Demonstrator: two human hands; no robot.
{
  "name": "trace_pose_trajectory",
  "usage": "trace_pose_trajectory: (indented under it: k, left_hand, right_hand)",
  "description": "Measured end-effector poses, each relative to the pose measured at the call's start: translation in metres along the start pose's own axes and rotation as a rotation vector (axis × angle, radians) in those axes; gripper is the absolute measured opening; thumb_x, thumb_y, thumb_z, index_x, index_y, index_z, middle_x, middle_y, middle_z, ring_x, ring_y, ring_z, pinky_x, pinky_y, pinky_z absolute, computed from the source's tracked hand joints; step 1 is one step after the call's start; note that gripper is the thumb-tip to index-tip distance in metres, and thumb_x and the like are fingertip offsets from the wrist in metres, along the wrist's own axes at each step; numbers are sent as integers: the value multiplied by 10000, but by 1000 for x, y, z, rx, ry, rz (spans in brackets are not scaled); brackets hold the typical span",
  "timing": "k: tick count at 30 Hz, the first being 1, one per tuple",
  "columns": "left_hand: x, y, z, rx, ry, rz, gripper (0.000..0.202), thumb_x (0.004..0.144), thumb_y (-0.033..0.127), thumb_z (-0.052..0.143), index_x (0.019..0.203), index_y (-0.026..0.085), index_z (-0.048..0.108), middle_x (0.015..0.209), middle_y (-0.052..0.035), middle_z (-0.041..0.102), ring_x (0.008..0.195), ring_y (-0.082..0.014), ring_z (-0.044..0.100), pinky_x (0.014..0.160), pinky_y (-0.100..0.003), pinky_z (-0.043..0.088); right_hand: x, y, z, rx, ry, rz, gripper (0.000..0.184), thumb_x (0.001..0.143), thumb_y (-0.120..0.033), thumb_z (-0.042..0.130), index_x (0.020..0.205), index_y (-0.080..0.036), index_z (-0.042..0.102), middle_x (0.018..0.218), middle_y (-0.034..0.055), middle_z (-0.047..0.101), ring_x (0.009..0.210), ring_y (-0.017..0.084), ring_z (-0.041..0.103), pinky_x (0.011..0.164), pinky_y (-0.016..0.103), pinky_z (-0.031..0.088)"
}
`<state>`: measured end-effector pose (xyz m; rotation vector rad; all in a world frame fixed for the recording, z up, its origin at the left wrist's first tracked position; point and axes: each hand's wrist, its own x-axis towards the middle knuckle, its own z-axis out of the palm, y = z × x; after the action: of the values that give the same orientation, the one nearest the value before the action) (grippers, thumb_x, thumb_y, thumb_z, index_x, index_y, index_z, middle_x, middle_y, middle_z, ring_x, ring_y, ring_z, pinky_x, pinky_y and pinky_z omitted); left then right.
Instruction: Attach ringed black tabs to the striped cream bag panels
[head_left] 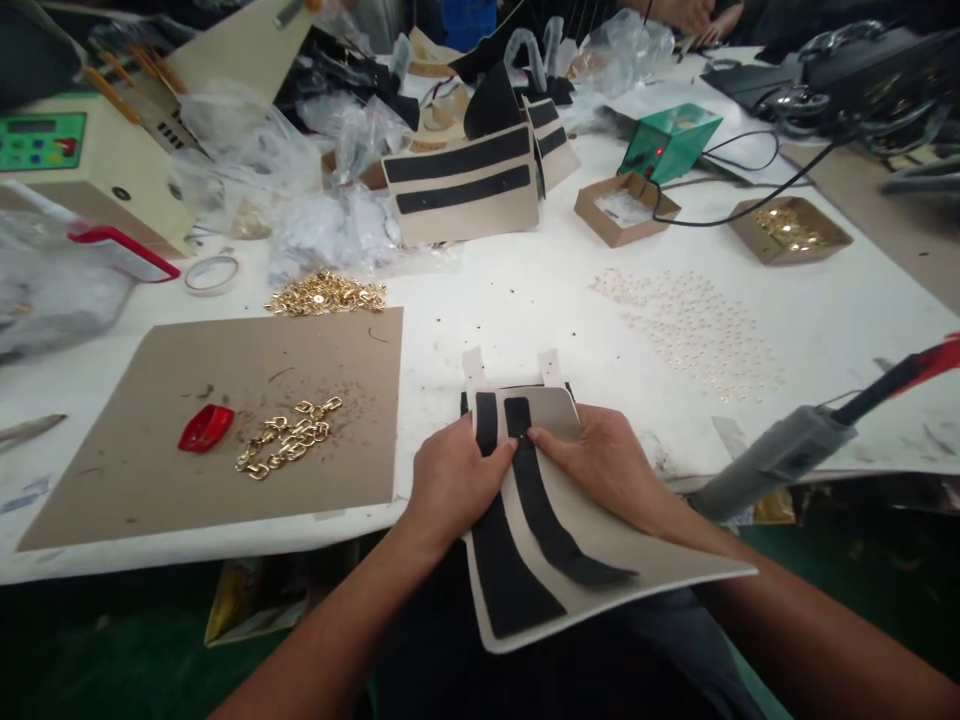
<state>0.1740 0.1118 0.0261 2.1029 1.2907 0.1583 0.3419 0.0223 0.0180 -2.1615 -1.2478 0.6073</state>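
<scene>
A beige sheet-like panel with black strips along it lies bent between my two hands, its near end hanging over the table's front edge. My left hand grips its left side, thumb pressed on a black strip. From the right, my right hand holds the other side, its thumb close to the left one near a small dark spot. Two pale tabs stick out at the panel's far end. The fingers beneath the panel are hidden.
Left, a brown board carries a gold chain and a red plastic piece. Gold hardware is heaped behind it. Similar striped panels stand at the back. A grey-wrapped tool juts in at right. Another person's hands show far back.
</scene>
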Motion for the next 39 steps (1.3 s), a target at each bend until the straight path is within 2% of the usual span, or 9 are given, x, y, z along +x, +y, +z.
trace_pose_trajectory:
  k: [9,17,22,28,34,37,39]
  left_hand:
    - [-1,-1,3,-9,-17,-53,241,893,433,660,1061,268,715,985,-42,796,919,-307,746,775,-399,552]
    - [1,0,1,38,-48,-58,243,894,417,652,1071,263,716,961,-45,792,911,-312,748,769,-400,544]
    - [5,1,1,65,-63,-53,242,896,419,658,1071,259,704,985,-44,792,929,-309,747,776,-392,544]
    - [8,-1,2,32,-57,-84,277,879,433,684,1086,250,707,975,-47,793,902,-294,744,759,-372,543]
    - [7,1,0,3,-54,-75,289,877,403,702,1118,245,685,980,-49,786,921,-304,742,775,-381,546]
    - [4,1,3,18,-13,-104,538,866,404,727,1354,242,572,1084,-75,770,973,-319,738,825,-405,567]
    - [1,-2,6,64,76,-100,825,840,433,764,1541,244,372,1270,-118,710,1087,-347,711,880,-437,574]
  right_hand:
    - [0,4,3,43,-20,38,235,877,-433,676,842,-222,774,816,47,785,764,273,747,652,334,536]
    - [3,6,4,-51,-26,-21,246,893,-437,648,928,-234,781,884,52,793,818,287,751,711,352,540]
    - [5,6,5,-92,-19,9,246,877,-439,656,887,-220,767,845,59,789,783,287,746,682,346,525]
    - [10,4,3,-109,-62,48,238,869,-438,669,896,-229,781,860,67,791,808,302,746,717,370,535]
    - [11,5,3,-145,-57,14,222,876,-428,676,867,-230,777,849,63,789,791,299,742,676,353,507]
    - [13,4,3,-167,-83,17,227,887,-432,680,847,-231,775,834,63,783,776,298,738,658,347,495]
    - [14,3,2,-178,-90,17,220,889,-431,689,883,-232,784,859,68,787,803,306,740,678,351,501]
